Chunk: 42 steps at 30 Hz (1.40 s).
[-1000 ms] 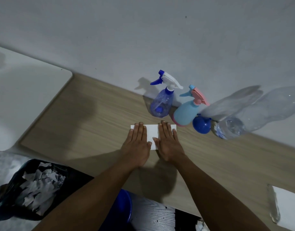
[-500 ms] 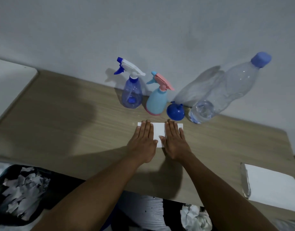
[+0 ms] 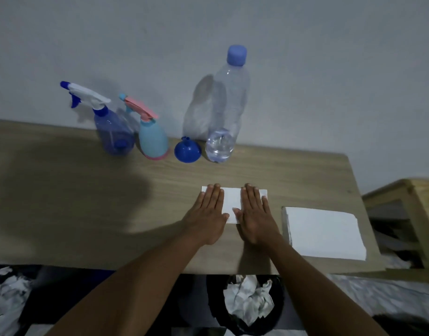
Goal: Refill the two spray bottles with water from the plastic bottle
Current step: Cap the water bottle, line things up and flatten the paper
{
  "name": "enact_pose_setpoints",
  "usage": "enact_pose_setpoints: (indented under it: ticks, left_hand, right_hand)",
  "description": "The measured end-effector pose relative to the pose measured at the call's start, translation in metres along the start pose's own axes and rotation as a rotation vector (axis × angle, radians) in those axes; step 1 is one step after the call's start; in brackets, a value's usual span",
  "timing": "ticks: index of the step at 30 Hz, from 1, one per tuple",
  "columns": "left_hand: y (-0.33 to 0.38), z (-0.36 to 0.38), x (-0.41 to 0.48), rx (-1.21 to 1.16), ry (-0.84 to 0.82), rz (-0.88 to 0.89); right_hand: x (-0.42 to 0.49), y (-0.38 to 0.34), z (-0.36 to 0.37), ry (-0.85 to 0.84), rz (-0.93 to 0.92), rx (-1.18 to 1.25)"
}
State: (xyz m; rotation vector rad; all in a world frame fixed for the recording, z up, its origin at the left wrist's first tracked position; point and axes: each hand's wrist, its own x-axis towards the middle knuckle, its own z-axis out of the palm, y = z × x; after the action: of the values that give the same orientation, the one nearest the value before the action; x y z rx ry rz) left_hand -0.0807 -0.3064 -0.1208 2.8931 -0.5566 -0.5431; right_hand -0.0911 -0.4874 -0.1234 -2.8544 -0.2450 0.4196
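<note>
Against the wall stand a clear blue spray bottle [image 3: 112, 132] with a white and blue trigger head and a light blue spray bottle [image 3: 152, 140] with a pink head. To their right a blue funnel [image 3: 187, 151] sits upside down, then a tall clear plastic bottle [image 3: 226, 110] with a blue cap and a little water at its bottom. My left hand [image 3: 206, 214] and my right hand [image 3: 255, 214] lie flat, palms down, side by side on a white card [image 3: 230, 202] nearer the table's front edge. Neither hand holds anything.
The wooden table [image 3: 87, 202] runs along a pale wall. A stack of white paper [image 3: 323, 232] lies just right of my right hand. Below the front edge stand a black bin [image 3: 247, 304] with crumpled paper and another at far left. A wooden shelf [image 3: 407, 202] stands at right.
The camera has swung right and levelled out, so the bottles now look upright and sit further left. My hands stay flat on the white card.
</note>
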Motion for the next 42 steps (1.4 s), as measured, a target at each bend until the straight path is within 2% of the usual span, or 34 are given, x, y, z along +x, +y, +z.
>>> enact_pose_setpoints:
  ticks: [9, 22, 30, 39, 42]
  left_hand:
    - [0.037, 0.019, -0.032, 0.03, 0.004, 0.019]
    - [0.042, 0.052, -0.107, 0.022, 0.097, -0.013]
    - [-0.037, 0.046, -0.152, 0.065, 0.122, -0.016]
    - [-0.166, 0.028, -0.18, 0.032, 0.118, -0.126]
    - [-0.207, 0.021, -0.183, -0.013, 0.171, -0.139]
  right_hand:
    - [-0.052, 0.021, 0.007, 0.012, -0.026, 0.015]
    - [-0.113, -0.006, 0.05, 0.082, -0.065, -0.094]
    - [-0.098, -0.088, 0.065, 0.052, -0.097, -0.153]
    - [-0.027, -0.205, 0.076, 0.022, -0.217, -0.125]
    - [0.0, -0.241, 0.076, 0.018, -0.263, -0.095]
